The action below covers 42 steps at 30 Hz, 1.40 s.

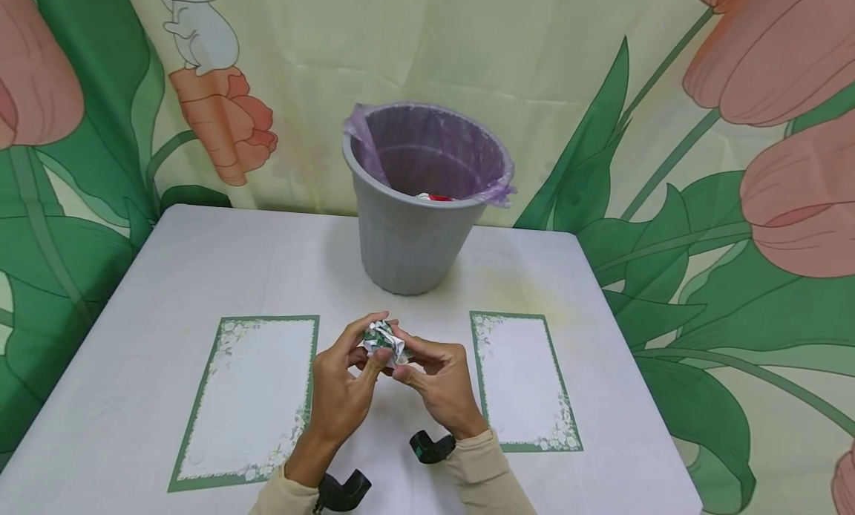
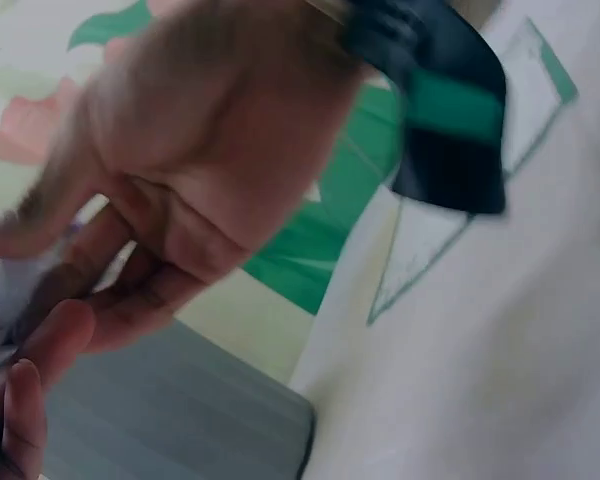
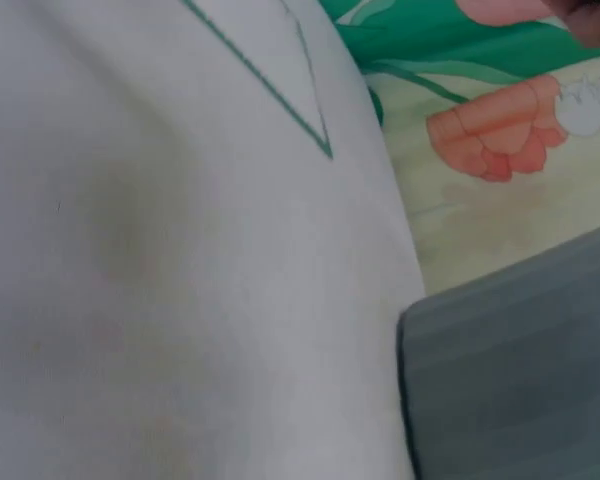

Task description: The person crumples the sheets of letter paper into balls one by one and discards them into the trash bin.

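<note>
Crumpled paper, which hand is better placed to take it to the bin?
Probably the right hand: it and the left hand both grip the crumpled paper, but the right lines up more directly with the bin.

You had no readable text, brand, number or sign in any view. Left bordered sheet (image 1: pixel 247 396), right bordered sheet (image 1: pixel 524 381): any fine print was too small to read. Crumpled piece (image 1: pixel 382 340) you held: lettering couldn't be made out. Red-and-white item (image 1: pixel 437 197) in bin (image 1: pixel 410 248): mostly hidden, markings unreadable.
</note>
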Tool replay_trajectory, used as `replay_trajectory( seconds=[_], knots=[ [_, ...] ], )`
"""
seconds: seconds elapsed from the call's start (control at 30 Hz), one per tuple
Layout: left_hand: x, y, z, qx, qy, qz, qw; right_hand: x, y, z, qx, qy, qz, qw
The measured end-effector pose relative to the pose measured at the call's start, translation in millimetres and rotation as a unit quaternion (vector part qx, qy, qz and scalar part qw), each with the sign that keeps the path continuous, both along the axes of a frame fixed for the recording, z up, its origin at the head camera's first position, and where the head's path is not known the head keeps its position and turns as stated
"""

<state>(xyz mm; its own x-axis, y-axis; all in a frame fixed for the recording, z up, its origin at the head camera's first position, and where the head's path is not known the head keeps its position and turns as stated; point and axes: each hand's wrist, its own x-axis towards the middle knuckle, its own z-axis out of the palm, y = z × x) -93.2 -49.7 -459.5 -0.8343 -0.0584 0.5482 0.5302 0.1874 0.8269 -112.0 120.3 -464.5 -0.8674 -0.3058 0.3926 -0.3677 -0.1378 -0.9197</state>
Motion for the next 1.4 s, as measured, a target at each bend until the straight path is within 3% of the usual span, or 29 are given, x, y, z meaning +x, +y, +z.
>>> replay_trajectory(
  seconds=[0.2, 0.33, 0.43, 0.67, 0.8, 0.9, 1.0, 1.13, 1.4],
  knots=[
    [0.1, 4.7, -0.1, 0.033, -0.018, -0.019, 0.9991, -5.7, -1.0, -7.6, 0.007, 0.048, -0.037, 0.9981],
    [-0.9, 5.7, -2.0, 0.050, -0.013, -0.001, 0.9987, -3.4, -8.8, -9.1, 0.031, 0.085, -0.072, 0.9933],
    [-0.6, 4.7, -2.4, 0.065, -0.016, 0.011, 0.9977, -0.2, -11.0, -7.6, 0.052, 0.097, -0.071, 0.9915],
    [-1.6, -2.0, 5.5, 0.135, -0.089, -0.024, 0.9866, -0.8, -5.5, -1.8, 0.104, 0.137, -0.041, 0.9843],
    [-3.9, -6.1, 7.2, 0.132, -0.137, -0.051, 0.9804, -3.9, -1.4, -0.6, 0.104, 0.145, -0.033, 0.9834],
    [-5.4, -6.4, 6.3, 0.113, -0.155, -0.063, 0.9795, -4.5, -2.2, -2.1, 0.087, 0.133, -0.054, 0.9859],
    [-5.5, -3.7, 5.3, 0.096, -0.144, -0.056, 0.9833, -2.2, -6.2, -4.4, 0.071, 0.119, -0.080, 0.9871],
    [-4.4, 2.3, 5.5, 0.091, -0.113, -0.022, 0.9892, 2.2, -15.9, -6.7, 0.056, 0.115, -0.114, 0.9852],
    [-2.1, 9.5, 3.8, 0.099, -0.088, -0.002, 0.9911, 6.1, -31.2, -7.5, 0.003, 0.127, -0.200, 0.9716]
  ],
)
